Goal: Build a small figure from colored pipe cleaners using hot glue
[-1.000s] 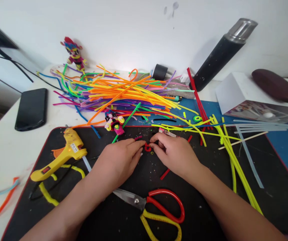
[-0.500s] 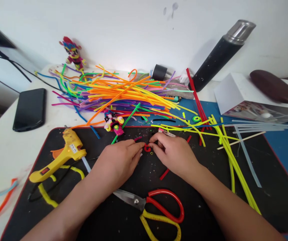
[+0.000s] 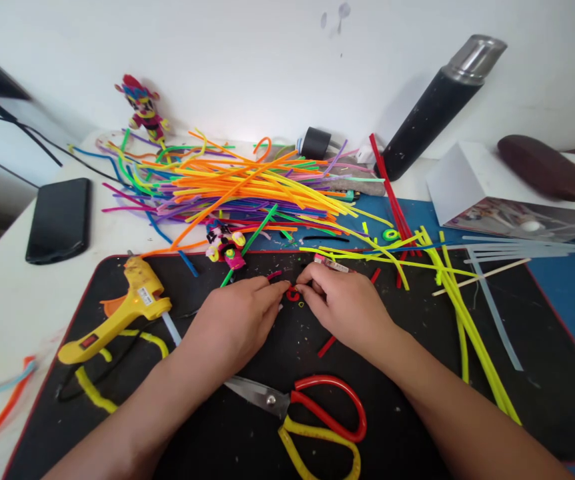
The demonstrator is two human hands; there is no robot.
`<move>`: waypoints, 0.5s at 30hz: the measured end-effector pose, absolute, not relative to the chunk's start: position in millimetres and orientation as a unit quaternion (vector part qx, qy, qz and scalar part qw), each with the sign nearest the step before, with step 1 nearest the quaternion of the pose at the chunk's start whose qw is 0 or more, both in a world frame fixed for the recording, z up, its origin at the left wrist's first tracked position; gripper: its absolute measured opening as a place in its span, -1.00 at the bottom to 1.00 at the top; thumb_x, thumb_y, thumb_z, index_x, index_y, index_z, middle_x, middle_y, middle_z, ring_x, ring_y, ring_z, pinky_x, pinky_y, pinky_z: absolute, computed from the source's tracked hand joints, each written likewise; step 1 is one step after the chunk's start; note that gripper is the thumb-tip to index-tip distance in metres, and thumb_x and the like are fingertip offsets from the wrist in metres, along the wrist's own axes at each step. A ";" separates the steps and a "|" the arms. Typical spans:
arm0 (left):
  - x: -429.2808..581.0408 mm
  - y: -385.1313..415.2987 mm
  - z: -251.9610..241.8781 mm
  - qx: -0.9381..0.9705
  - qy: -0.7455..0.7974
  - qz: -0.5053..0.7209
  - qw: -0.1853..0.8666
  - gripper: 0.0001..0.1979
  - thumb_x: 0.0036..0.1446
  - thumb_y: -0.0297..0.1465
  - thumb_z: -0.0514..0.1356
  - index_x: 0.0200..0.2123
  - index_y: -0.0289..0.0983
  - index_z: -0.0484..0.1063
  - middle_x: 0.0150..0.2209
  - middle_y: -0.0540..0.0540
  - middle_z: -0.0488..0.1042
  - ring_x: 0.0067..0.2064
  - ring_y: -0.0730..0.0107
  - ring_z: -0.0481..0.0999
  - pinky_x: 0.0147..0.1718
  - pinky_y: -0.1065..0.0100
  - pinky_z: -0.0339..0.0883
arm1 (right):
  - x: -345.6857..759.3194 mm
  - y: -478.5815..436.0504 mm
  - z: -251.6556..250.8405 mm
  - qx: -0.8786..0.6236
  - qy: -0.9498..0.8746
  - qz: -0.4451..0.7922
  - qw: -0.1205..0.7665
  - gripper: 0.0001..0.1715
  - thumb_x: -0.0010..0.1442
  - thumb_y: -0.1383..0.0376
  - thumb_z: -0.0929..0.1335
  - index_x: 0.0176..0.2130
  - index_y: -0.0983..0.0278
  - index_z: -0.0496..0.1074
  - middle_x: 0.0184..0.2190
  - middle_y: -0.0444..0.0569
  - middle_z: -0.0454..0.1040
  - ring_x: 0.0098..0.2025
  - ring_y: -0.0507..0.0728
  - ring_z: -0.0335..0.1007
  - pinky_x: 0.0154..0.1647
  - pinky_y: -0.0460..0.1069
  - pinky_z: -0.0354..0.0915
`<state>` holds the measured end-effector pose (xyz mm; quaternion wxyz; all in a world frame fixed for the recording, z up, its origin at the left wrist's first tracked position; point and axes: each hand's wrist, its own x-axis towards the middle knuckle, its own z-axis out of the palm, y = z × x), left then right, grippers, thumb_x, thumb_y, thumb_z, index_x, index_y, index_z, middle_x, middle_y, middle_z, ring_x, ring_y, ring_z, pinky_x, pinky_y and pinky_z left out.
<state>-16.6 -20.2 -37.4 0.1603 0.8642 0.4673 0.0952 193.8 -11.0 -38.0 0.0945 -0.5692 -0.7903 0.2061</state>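
Note:
Between my fingertips, over the black mat point(image 3: 397, 427), is a small curled piece of red pipe cleaner point(image 3: 292, 294). My left hand point(image 3: 240, 317) pinches its left side, fingers pressed together. From the other side my right hand point(image 3: 345, 300) grips it between thumb and forefinger. A tiny yellow ring point(image 3: 301, 305) lies just below the red piece. Scissors point(image 3: 287, 407) with one red and one yellow handle rest on the mat, nearer to me. A small pipe-cleaner figure point(image 3: 226, 247) lies beyond my left hand.
A yellow glue gun point(image 3: 142, 293) lies at the left, near a phone point(image 3: 60, 220). Behind is a heap of coloured pipe cleaners point(image 3: 247, 183) with a standing figure point(image 3: 142, 110). Yellow pipe cleaners point(image 3: 472, 333), glue sticks point(image 3: 497, 320), a black flask point(image 3: 432, 113) and a white box point(image 3: 460, 177) are right.
Both hands stay almost in place, still pinching the red piece. The whole view has shifted very slightly; nothing else has visibly moved.

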 end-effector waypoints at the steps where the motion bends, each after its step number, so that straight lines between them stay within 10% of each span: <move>1: -16.2 -20.2 -37.2 0.865 0.467 0.092 0.159 -0.67 0.40 -0.47 0.16 0.15 -0.27 0.59 -0.19 -0.11 0.67 -0.21 0.22 0.69 -0.29 0.30 0.55 | 193.9 -11.1 -38.3 -0.569 -0.791 0.205 0.096 -0.92 0.38 0.30 0.39 -0.19 0.19 0.53 -0.46 -0.14 0.53 -0.42 0.09 0.41 -0.39 -0.04 0.02; 15: -16.8 -21.0 -38.2 0.867 0.467 0.086 0.151 -0.65 0.40 -0.46 0.14 0.16 -0.27 0.57 -0.14 -0.14 0.69 -0.16 0.21 0.70 -0.21 0.30 0.58 | 194.5 -11.8 -41.8 -0.561 -0.799 0.188 0.108 -0.91 0.39 0.29 0.38 -0.17 0.19 0.52 -0.43 -0.14 0.58 -0.40 0.10 0.45 -0.39 -0.02 0.03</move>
